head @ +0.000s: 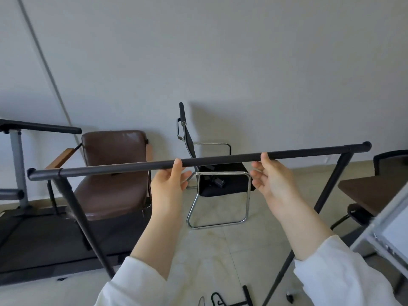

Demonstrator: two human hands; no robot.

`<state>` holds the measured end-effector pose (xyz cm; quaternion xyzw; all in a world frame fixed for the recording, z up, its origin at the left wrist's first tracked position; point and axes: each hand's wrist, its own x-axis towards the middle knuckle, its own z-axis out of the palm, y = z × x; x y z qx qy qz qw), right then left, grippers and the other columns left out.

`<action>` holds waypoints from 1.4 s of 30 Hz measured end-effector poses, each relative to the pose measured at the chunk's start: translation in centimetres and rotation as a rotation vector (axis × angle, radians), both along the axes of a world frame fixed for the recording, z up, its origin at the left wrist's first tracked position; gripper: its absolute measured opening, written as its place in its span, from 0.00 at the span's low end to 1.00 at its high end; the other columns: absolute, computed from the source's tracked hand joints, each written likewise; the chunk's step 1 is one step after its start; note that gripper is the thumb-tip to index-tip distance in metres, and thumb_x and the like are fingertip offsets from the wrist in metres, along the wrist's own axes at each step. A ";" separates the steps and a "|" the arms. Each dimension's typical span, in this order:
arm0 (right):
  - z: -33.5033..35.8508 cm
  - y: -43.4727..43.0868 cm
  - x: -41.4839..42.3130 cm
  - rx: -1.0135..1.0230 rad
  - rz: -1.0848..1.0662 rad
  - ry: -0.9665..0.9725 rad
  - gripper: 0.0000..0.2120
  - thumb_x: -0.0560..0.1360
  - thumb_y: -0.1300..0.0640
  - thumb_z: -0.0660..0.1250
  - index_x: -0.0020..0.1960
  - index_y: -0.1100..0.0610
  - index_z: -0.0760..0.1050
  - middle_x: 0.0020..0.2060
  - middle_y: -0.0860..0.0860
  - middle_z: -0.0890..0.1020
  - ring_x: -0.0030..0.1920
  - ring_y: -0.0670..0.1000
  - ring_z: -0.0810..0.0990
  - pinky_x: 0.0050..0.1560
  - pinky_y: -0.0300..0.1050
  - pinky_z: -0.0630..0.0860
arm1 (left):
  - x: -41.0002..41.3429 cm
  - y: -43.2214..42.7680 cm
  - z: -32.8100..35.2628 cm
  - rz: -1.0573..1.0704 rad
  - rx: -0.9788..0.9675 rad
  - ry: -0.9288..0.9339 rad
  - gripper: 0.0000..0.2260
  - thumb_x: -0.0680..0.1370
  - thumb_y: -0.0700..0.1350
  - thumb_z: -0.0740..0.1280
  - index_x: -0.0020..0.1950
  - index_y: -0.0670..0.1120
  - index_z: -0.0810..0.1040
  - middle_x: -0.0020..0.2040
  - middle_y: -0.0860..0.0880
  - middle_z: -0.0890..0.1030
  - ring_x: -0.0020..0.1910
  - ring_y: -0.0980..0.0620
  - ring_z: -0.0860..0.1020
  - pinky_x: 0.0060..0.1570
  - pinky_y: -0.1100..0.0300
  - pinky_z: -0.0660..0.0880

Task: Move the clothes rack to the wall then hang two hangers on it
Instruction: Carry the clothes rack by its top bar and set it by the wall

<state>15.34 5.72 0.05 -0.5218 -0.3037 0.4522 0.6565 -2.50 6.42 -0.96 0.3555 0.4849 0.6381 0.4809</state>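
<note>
The black clothes rack's top bar runs across the middle of the view, with slanted legs at both ends. It stands in front of the white wall. My left hand is just under the bar, thumb touching it and fingers spread apart. My right hand is under the bar further right, also with its thumb on the bar and fingers loose and not wrapped around it. A black hanger lies on the floor at the bottom edge, partly cut off.
Behind the rack stand a brown padded chair and a black chair with a chrome frame. A treadmill is at the left. A dark table and a grey metal frame stand at the right.
</note>
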 end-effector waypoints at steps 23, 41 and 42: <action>3.6 -22.2 9.6 0.123 -0.369 0.036 0.07 0.75 0.51 0.62 0.41 0.52 0.73 0.33 0.46 0.79 0.33 0.44 0.76 0.35 0.38 0.71 | 11.3 -14.0 4.8 -0.391 0.141 0.062 0.09 0.77 0.51 0.62 0.37 0.50 0.73 0.39 0.56 0.79 0.29 0.69 0.79 0.40 0.66 0.72; 4.5 -46.5 12.8 0.089 -0.937 -0.048 0.09 0.76 0.51 0.60 0.39 0.52 0.73 0.33 0.47 0.78 0.35 0.45 0.76 0.37 0.38 0.72 | 21.5 -31.3 4.6 -0.970 0.069 0.017 0.09 0.77 0.51 0.62 0.37 0.50 0.74 0.38 0.56 0.79 0.39 0.61 0.77 0.44 0.64 0.71; 4.5 -47.8 12.7 0.090 -0.963 -0.052 0.09 0.76 0.51 0.60 0.39 0.52 0.73 0.33 0.47 0.78 0.34 0.45 0.76 0.36 0.38 0.72 | 22.0 -32.3 4.5 -1.000 0.068 0.013 0.09 0.77 0.51 0.62 0.38 0.51 0.74 0.39 0.57 0.79 0.39 0.61 0.77 0.43 0.64 0.71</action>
